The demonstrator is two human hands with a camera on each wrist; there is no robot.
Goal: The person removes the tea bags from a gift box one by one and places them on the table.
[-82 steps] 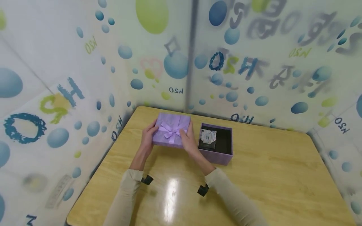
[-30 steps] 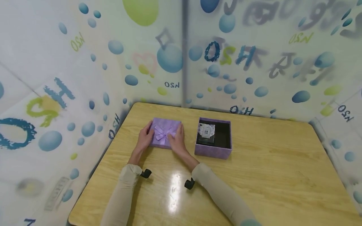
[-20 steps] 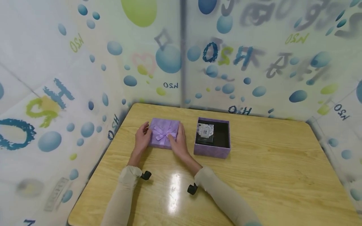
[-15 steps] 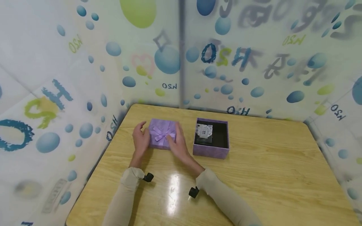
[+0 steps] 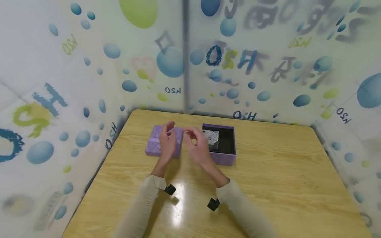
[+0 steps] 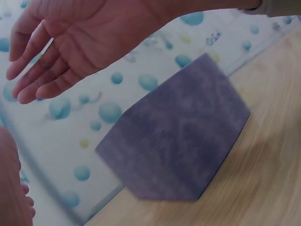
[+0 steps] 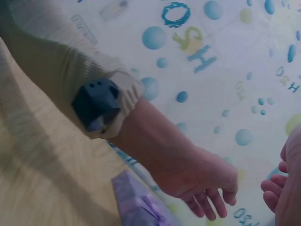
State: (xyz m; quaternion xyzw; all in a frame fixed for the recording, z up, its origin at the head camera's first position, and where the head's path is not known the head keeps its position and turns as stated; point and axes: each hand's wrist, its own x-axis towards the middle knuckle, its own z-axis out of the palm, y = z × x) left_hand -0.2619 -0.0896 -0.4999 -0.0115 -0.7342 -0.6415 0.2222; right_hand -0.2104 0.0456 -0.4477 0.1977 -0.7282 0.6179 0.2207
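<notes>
On the wooden table, a flat purple lid (image 5: 153, 149) with a lilac ribbon bow lies top up. My left hand (image 5: 168, 142) hovers over its right part, fingers loosely bent and holding nothing, hiding most of the bow. Just right of the lid, my right hand (image 5: 198, 145) hangs in the air with curved, unfilled fingers, overlapping the left side of the open purple box (image 5: 223, 159). Inside that box sits a pale printed card (image 5: 212, 137) on a dark item. In the left wrist view my right hand (image 6: 89, 44) appears above the box wall (image 6: 174, 127).
The wooden table (image 5: 276, 172) stretches to the right and toward me. Walls with blue and green bubble prints (image 5: 238, 66) stand behind and to the left. Small black cameras (image 5: 213, 204) are strapped at both wrists.
Both hands have let go of the lid, which was held and set down left of the box. The left hand has moved right over the lid, the right hand away toward the box.
</notes>
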